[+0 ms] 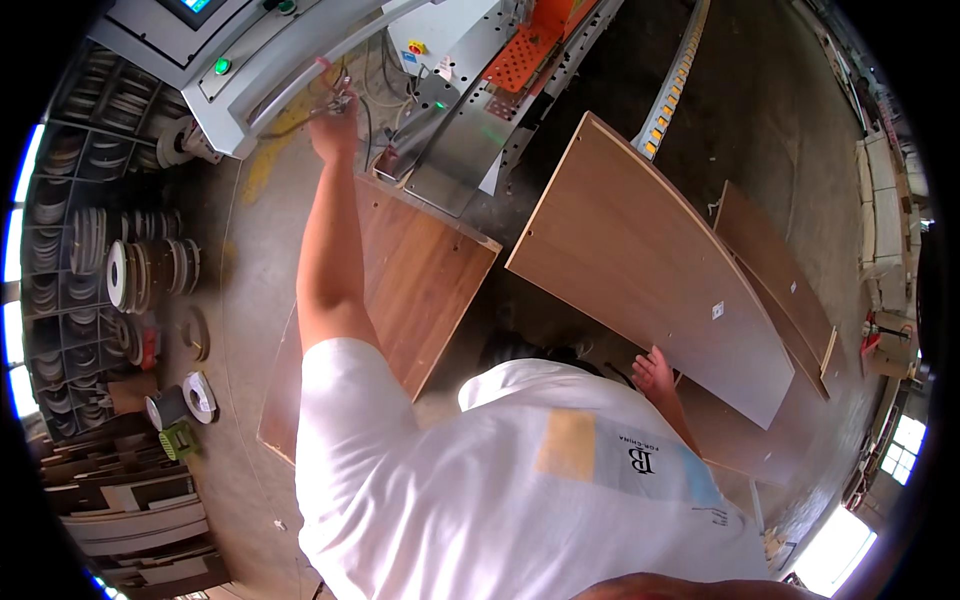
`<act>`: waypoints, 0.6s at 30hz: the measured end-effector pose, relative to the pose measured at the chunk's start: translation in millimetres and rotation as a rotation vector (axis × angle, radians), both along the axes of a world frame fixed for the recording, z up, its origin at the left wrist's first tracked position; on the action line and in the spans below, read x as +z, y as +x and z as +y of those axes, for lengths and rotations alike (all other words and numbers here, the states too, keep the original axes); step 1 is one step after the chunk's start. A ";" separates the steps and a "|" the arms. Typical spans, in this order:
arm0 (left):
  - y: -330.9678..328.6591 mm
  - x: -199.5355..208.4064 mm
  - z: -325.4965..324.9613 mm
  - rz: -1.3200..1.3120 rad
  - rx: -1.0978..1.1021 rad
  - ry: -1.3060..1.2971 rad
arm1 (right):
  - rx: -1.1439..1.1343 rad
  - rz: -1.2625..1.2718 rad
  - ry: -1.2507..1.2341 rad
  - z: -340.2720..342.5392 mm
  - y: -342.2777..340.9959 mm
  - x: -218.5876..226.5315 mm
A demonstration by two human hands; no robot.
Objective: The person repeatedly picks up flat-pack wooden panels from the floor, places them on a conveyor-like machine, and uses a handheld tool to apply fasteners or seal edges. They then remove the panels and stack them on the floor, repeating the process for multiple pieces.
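The person's left hand (pixel 334 128) reaches far to the left, over the grey concrete floor (pixel 262 215); its fingers are at a small metallic object (pixel 342 100) (too small and tangled with cables to make out), and I cannot tell whether they are clamped on it or merely against it; the grey metal control cabinet with a green round button (pixel 225 105) stands just left of that hand. The right hand (pixel 654 374) is at the near edge of a large flat light-brown wooden panel (pixel 640 265), its fingers raised and apart; whether they touch the edge I cannot tell.

The panel lies tilted, right of the middle, with a small white label (pixel 718 310) near its right end; another long brown wooden panel (pixel 765 265) lies beyond its right side. A reddish-brown rectangular wooden board (pixel 425 265) lies to the left, partly under the left arm; beyond it stands a pale metal machine with an orange perforated plate (pixel 518 62), and a grey rail with yellow segments (pixel 668 105) runs away to its right. On the far left, a dark rack (pixel 92 262) holds many reels of banding; a white T-shirt (pixel 540 500) covers the person's torso at the near side.
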State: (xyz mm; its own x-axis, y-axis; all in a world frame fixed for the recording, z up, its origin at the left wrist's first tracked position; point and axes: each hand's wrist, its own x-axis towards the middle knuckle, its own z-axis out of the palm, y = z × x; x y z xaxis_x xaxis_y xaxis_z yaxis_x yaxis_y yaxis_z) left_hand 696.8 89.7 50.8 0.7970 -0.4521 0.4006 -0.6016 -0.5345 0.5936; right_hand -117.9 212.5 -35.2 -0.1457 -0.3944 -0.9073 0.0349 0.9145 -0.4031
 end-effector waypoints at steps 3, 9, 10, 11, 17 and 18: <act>18.1 -0.4 0.7 -0.040 0.039 0.071 | -0.002 -0.010 -0.020 0.8 -2.5 -2.8; -25.7 50.4 40.4 -0.035 -0.111 -0.262 | 0.001 0.016 -0.043 11.9 -6.4 -4.1; -11.7 54.8 50.4 -0.266 -0.136 -0.314 | 0.023 0.025 -0.038 11.2 -7.4 -6.6; -2.8 60.1 58.8 -0.494 -0.160 -0.366 | 0.039 0.026 -0.032 10.4 -6.2 -5.9; -66.7 125.8 50.1 0.227 -0.606 -0.500 | 0.008 -0.031 0.035 12.4 -1.2 0.1; -61.3 114.0 54.5 0.226 -0.614 -0.189 | -0.019 -0.051 0.024 6.4 4.4 0.5</act>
State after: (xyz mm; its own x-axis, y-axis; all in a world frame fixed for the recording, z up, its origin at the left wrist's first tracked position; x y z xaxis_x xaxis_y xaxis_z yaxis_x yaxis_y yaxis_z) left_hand 635.5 144.2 164.8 0.4921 -0.7876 0.3709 -0.6127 -0.0107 0.7902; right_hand -113.5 218.9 -34.7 -0.1062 -0.3695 -0.9231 0.0728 0.9230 -0.3778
